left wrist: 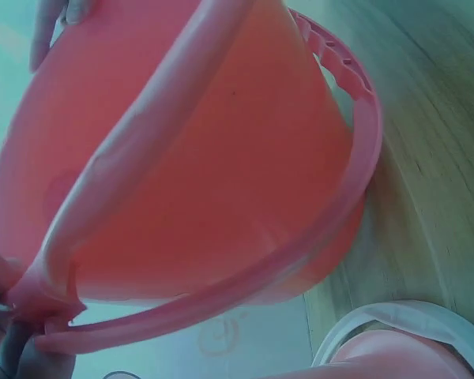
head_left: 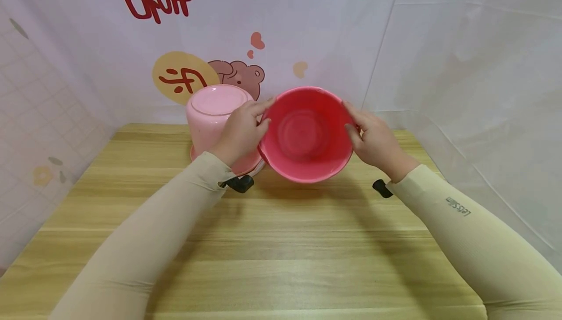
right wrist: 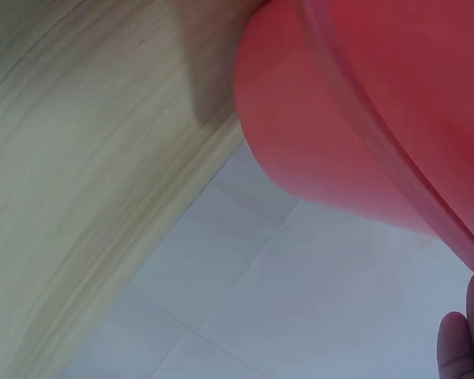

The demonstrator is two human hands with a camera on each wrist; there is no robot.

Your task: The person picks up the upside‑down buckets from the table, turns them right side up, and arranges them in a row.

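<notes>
A red plastic bucket (head_left: 305,137) is held up above the table, tilted so its open mouth faces me in the head view. My left hand (head_left: 240,132) grips its rim on the left side, fingers outside and thumb at the inner edge. On the opposite side, my right hand (head_left: 375,139) holds the rim in the same manner. The bucket's pink handle (left wrist: 367,142) curves round its outer wall in the left wrist view. Only fingertips (right wrist: 456,347) of the right hand show in the right wrist view, close by the rim.
A light pink bucket (head_left: 204,127) stands upside down at the back left of the wooden table (head_left: 281,261), its pale handle (left wrist: 415,312) resting round its rim. Behind the table hangs a white printed cloth (head_left: 333,32).
</notes>
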